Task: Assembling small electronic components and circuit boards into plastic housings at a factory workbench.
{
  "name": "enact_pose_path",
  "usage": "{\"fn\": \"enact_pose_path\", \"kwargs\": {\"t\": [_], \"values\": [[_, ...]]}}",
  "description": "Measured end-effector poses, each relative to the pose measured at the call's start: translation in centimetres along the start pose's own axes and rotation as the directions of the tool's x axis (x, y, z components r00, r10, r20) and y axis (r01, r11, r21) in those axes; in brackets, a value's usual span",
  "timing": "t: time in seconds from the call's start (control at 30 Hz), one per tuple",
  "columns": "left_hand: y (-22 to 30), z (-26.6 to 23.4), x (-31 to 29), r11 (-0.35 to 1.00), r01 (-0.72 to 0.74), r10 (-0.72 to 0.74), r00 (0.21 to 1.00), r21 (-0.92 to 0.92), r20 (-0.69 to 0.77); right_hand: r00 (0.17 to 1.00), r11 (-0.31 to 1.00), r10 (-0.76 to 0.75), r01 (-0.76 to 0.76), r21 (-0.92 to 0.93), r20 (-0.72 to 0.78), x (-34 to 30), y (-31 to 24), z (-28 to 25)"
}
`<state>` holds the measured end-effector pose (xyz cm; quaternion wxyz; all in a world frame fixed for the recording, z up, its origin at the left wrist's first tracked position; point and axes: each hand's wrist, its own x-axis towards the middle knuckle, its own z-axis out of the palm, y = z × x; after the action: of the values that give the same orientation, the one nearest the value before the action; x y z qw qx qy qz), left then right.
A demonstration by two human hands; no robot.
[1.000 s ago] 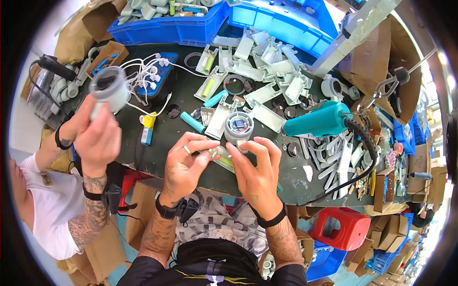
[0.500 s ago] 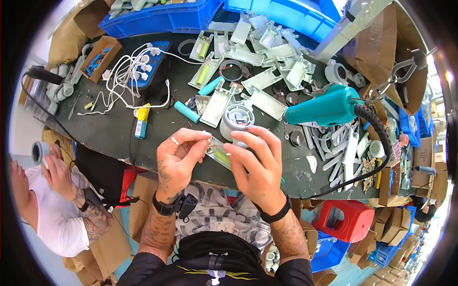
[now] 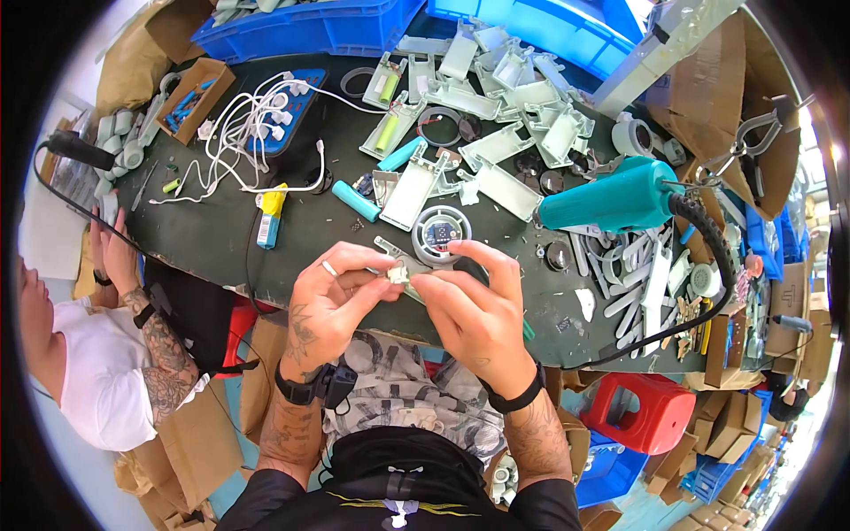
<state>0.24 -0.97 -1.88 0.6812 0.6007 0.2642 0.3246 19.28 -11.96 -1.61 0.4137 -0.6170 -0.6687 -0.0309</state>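
Left hand [image 3: 332,296]: it is pinching closed on the near end of a thin grey plastic piece [image 3: 409,276], thumb and forefinger meeting at a small white connector [image 3: 396,275] on it; a ring is showing on one finger.
Right hand [image 3: 474,310]: it is gripping the same plastic piece from the other side, fingers curled over its top edge, thumb hidden beneath.
Where the piece is: it is being held in the air between both hands, just above the near edge of the bench [image 3: 221,234], tilted, its far tip pointing towards a round grey housing [image 3: 440,234] that is sitting on the bench just behind the hands.
How it is likely handling: it is looking light and stiff, a moulded shell like the pale ones [image 3: 496,142] lying heaped further back; thin walls are probably snapping if bent, so the long edges are the safer hold.
Connector: it is looking tiny and delicate; any wires on it are too small to make out.
Surface: smooth plastic, probably a little slippery under bare fingertips.
Nearby: a teal cylinder [image 3: 355,201] and a yellow marker-like tube [image 3: 270,215] are lying to the left, a teal power tool [image 3: 611,199] to the right.
Other person: a co-worker in a white shirt [image 3: 102,380] is sitting at the left, well apart.
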Motion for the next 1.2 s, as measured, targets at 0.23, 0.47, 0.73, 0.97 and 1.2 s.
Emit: {"fn": "enact_pose_path", "kwargs": {"t": [0.23,0.47,0.73,0.97,1.2], "values": [[0.15,-0.13,0.44,0.994,0.099,-0.098,0.995,-0.055,0.023,0.996,0.998,0.059,-0.060,-0.018,-0.074,0.03,-0.01,0.42],[-0.07,-0.29,0.16,0.998,0.058,-0.057,0.997,-0.035,0.051,0.997,0.999,0.039,-0.041,-0.033,-0.061,0.09,-0.06,0.60],[0.08,-0.59,-0.02,0.986,0.160,-0.156,0.985,-0.049,0.069,0.998,0.998,0.063,-0.064,-0.003,-0.030,0.14,-0.04,0.54],[-0.35,-0.39,-0.21,0.992,0.121,-0.119,0.992,-0.041,0.044,0.998,0.998,0.060,-0.059,0.007,-0.028,0.18,-0.06,0.53],[-0.55,-0.30,-0.27,0.993,0.107,-0.106,0.994,-0.048,0.032,0.998,0.998,0.062,-0.061,0.026,-0.021,0.29,-0.09,0.39]]}}
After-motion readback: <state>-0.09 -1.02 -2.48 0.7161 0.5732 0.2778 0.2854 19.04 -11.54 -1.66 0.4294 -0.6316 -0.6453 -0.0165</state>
